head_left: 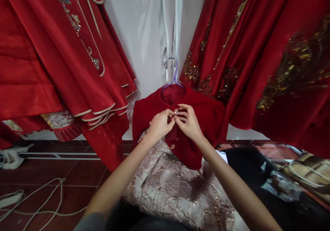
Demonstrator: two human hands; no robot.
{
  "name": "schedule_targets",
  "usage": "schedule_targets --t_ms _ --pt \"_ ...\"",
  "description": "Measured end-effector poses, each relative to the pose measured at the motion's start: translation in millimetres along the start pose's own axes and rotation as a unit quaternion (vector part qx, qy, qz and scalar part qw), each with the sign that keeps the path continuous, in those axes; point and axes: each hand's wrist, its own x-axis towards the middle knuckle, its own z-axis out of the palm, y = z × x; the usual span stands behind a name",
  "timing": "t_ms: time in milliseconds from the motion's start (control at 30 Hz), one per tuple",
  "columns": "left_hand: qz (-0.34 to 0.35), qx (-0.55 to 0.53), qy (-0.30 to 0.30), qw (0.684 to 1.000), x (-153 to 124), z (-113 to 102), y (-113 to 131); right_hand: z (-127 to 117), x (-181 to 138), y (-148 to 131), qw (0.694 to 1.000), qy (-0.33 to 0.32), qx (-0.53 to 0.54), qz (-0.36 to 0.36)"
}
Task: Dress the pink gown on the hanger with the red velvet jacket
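A red jacket hangs on a purple hanger in the middle of the view. My left hand is at its front edge just below the collar, thumb and fingers pinched together. Beside it, my right hand also pinches at the front, its index finger over a pearly flower-shaped button. The fingertips of both hands nearly meet and hide what is between them. Lower on the front sits another flower button. Below the jacket spreads a pale pink brocade skirt with a shiny crinkled pattern.
Red garments with pale piping hang at the left; red gowns with gold sequins hang at the right. A white cable loops over the tiled floor. A black item and a clear plastic bag lie at the right.
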Motion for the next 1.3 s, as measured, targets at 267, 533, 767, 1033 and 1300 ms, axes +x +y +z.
schedule_targets --t_ms 267,533,767,1033,1300 --pt "-0.112 -0.324 -0.089 0.935 -56.4 18.5 -37.7 32.6 -89.1 32.3 0.986 0.021 -0.055 0.158" --pt "-0.176 -0.426 -0.132 0.877 -74.4 15.2 -49.8 -6.0 -68.1 -38.0 0.981 -0.087 0.052 0.167" --pt "-0.219 -0.516 -0.139 0.816 -83.6 3.5 -31.8 13.6 -84.9 -47.6 0.984 -0.159 0.009 0.078" --pt "-0.251 -0.428 -0.111 0.861 -77.6 -31.4 -33.0 26.6 -86.7 -21.7 0.989 -0.123 0.000 0.077" --pt "-0.202 -0.344 -0.138 0.907 -82.1 -22.9 -25.2 27.8 -84.6 -21.7 0.988 -0.084 0.045 0.119"
